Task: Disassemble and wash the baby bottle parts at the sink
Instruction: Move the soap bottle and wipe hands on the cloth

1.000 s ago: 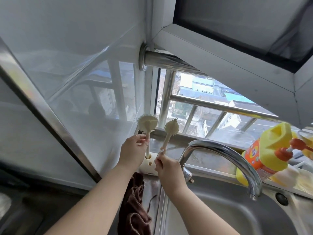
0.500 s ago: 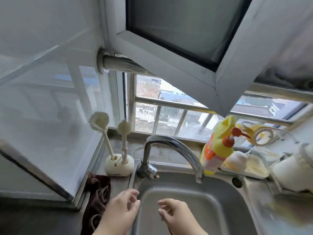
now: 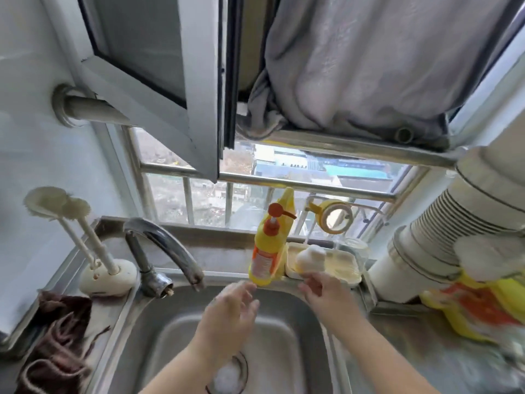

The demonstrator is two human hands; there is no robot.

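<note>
Currently, both hands are hovering over the sink, holding nothing: the left hand is spreading relaxed, straight fingers above the basin, and the right hand is reaching with loosely parted fingers toward the cream tray. The baby bottle part, a soft pale nipple piece, is standing in that tray just beyond the right fingertips, not yet touched. It is likely light, pliable and slick when wet, so gripping around its wider base would be advisable. The tray is holding only this piece as far as is visible. The yellow detergent bottle is standing between the two sets of fingers; its fill level cannot be determined. Something white is sitting in the drain, below the left wrist.
</note>
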